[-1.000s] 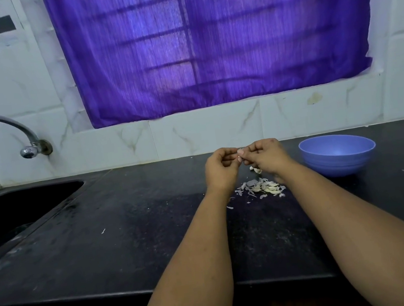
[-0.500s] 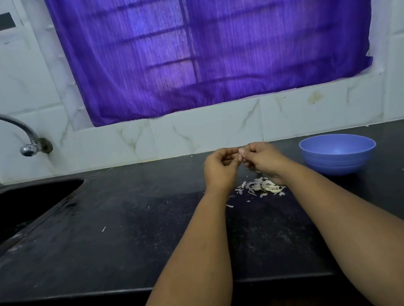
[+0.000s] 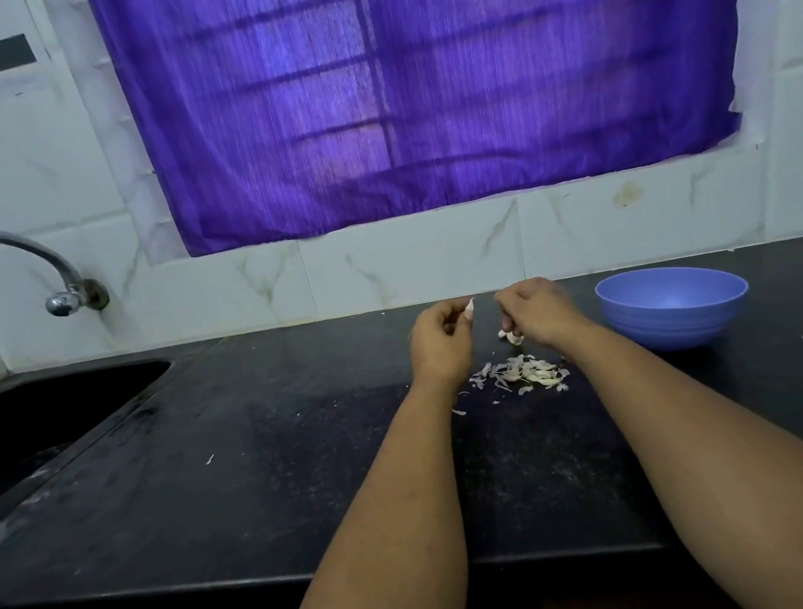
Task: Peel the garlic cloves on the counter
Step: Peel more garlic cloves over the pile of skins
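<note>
On the dark bench [image 3: 259, 479], a heap of garlic skins [image 3: 522, 372] lies nearest; just beyond, the left hand [image 3: 440, 340] pinches a garlic clove [image 3: 469, 308] in curled fingers, the right hand [image 3: 537, 311] curled apart beside it, contents unclear; blue bowl [image 3: 673, 307] right

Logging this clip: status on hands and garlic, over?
Left hand pinches garlic clove. Right hand curled, contents unclear. Peel pile on counter; nothing in the way.
</note>
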`<state>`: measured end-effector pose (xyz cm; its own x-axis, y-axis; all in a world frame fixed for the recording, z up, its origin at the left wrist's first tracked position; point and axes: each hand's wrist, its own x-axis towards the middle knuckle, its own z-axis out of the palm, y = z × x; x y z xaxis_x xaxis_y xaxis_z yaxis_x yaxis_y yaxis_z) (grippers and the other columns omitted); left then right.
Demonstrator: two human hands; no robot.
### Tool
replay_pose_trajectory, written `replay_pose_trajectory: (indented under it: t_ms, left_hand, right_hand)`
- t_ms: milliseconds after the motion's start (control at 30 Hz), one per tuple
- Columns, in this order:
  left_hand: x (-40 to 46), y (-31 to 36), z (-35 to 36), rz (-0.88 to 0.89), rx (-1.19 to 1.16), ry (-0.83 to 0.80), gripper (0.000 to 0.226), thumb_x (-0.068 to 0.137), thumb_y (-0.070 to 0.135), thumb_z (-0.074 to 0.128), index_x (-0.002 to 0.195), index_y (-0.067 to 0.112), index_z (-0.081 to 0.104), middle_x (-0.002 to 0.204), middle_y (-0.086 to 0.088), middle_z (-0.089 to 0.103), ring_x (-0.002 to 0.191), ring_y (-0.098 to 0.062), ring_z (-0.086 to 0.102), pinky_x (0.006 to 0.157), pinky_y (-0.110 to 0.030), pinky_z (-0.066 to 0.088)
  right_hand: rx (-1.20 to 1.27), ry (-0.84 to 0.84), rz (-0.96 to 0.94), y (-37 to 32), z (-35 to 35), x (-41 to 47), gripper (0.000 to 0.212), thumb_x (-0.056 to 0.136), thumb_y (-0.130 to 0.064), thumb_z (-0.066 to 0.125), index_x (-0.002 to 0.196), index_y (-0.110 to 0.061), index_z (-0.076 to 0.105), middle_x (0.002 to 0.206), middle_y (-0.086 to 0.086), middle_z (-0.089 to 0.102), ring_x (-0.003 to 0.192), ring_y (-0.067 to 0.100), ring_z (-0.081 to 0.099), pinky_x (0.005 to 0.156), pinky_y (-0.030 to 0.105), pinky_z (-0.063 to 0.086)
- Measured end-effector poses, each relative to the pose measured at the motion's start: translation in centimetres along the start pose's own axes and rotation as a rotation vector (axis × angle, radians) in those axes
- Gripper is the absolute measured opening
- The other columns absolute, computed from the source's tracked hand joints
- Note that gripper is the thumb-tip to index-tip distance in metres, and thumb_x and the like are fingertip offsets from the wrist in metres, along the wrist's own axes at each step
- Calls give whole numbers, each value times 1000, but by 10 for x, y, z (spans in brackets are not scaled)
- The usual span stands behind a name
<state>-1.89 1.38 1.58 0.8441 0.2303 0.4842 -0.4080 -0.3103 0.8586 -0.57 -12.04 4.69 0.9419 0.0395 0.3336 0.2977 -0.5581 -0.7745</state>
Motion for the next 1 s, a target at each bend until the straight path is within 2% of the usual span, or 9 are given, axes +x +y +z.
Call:
replay_pose_trajectory:
  t_ms: [100,200,300,400,533,633,733,867,1000]
  left_hand:
    - [-1,0,0,-10,-14,-8,15,96,18,58,106,15,68,84,4,63,74,-7,55,74,-32,53]
    - [-1,-2,0,-24,-13,-16,12,95,18,59,102,15,68,77,7,61,68,-6,53,72,-35,53]
    - [0,-3,0,1,20,-36,10,95,16,59,99,14,68,81,3,64,73,-9,56,71,-28,50]
    - [1,-4,0,22,47,-44,10,93,15,61,99,12,69,83,3,66,69,-4,55,69,-23,47]
    - [0,-3,0,31,47,-43,7,92,15,65,96,13,70,84,2,68,72,-5,58,71,-23,50]
    - [1,-2,-2,16,17,0,9,89,15,68,96,11,71,88,-2,72,77,-9,63,77,-28,55]
    - [0,-1,-4,26,5,5,7,88,16,69,94,12,72,85,0,71,74,-7,63,73,-30,57]
    - [-2,1,-4,42,6,15,11,88,18,70,94,11,73,82,1,71,71,-6,62,69,-26,55]
    - [-1,1,-3,42,-16,35,11,87,18,71,94,10,73,85,-2,73,79,-13,69,72,-25,56]
  right_hand:
    - [-87,0,-61,4,0,-2,27,89,-34,65,68,-17,66,70,1,67,65,14,59,58,24,44]
    - [157,21,-42,4,2,-2,10,84,-24,74,79,-17,69,75,4,69,71,19,64,69,33,54]
    - [367,27,-25,1,1,-2,12,79,-16,79,81,-14,68,74,6,69,73,20,65,73,37,55]
    - [466,-67,-9,-1,2,-4,20,78,-6,78,95,-10,68,80,6,70,79,18,66,74,31,54]
    - [450,-54,-5,-2,2,-6,15,76,-3,79,84,-10,68,76,8,68,77,18,63,66,25,51]
    - [536,-40,45,-1,1,-5,16,73,-2,81,76,-7,66,77,11,69,75,23,61,69,34,50]
    - [576,-61,54,-1,2,-6,20,74,-2,80,70,-9,61,75,10,68,75,24,58,70,39,46]
    - [639,-62,54,-4,2,-7,23,75,3,77,73,-8,57,73,7,65,68,18,60,62,30,48]
    - [723,-52,56,-5,5,-7,25,81,7,71,72,-9,53,79,8,66,68,12,70,60,18,55]
